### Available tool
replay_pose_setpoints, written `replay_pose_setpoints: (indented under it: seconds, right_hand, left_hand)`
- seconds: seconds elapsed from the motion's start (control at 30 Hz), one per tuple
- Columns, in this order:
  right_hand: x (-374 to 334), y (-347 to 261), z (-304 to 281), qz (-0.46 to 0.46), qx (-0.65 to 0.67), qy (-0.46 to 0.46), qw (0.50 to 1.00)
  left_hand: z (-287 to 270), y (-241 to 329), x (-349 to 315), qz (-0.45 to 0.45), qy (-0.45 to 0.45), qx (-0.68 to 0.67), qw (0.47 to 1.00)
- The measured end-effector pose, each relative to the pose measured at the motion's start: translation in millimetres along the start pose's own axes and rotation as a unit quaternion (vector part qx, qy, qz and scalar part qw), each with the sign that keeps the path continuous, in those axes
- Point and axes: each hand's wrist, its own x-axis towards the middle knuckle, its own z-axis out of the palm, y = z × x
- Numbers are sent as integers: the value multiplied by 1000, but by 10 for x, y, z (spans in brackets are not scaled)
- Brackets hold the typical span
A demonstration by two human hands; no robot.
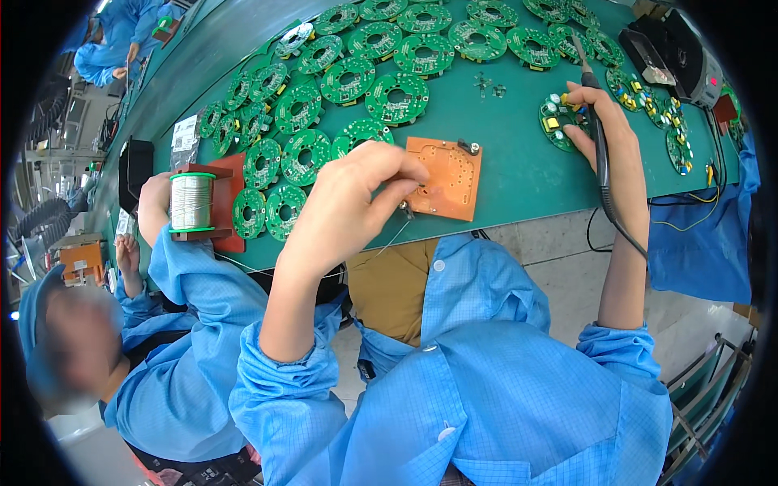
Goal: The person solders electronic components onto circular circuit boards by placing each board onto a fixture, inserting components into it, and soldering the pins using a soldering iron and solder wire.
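My left hand [356, 194] is closed in a pinch over the left part of an orange fixture plate [454, 174]. Whatever its fingertips hold is too small or hidden to make out. A metal clamp sits on the plate's top right corner. My right hand [608, 121] grips a round green circuit board [553, 123] with yellow and white components between thumb and fingers. The same hand also keeps a soldering iron [600, 150], its dark handle lying along the palm and its tip pointing away from me.
Many ring-shaped green circuit boards [397, 99] cover the green table [510, 174] at the back and left. A solder wire spool [191, 202] stands on a red holder at left, near a co-worker's arm [154, 206]. A black soldering station [689, 65] and finished-looking boards [679, 151] lie at right.
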Motion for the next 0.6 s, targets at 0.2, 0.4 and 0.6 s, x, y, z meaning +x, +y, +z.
replay_pose_setpoints:
  seconds: [0.2, 0.4, 0.6]
  right_hand:
    - [-14, 70, -2, 11, -4, 11, 1000]
    - [-11, 40, -26, 5, 31, 58, 998]
    - [-48, 15, -68, 4, 48, 79, 996]
  left_hand:
    - [-35, 43, 84, 146, -55, 164, 974]
    - [-19, 220, 106, 232, -90, 288, 925]
    - [12, 249, 71, 236, -81, 296, 922]
